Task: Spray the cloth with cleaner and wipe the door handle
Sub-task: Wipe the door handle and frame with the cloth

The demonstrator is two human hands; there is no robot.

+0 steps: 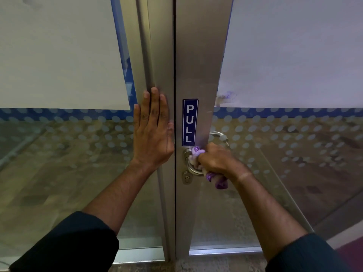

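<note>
From the head camera, the person stands close to a pair of glass doors with brushed metal frames. The left hand (152, 128) lies flat against the left door's metal frame (163, 75), fingers straight and together pointing up, holding nothing. The right hand (215, 159) has its grip curled tight round a purple cloth (218, 180), which is bunched in the fist: one fold pokes out above the knuckles and a longer tail hangs out below the hand. The cloth-wrapped fingers are pressed onto the door handle (191, 163), a silver curved bar on the right door, just under a blue sticker reading PULL (190, 122). Another loop of the handle (218, 135) shows behind the hand, through the glass. A small keyhole (187, 178) sits just below the handle. Dark sleeves are pushed up on both forearms. White sheets cover the upper glass, with a dotted band beneath.
</note>
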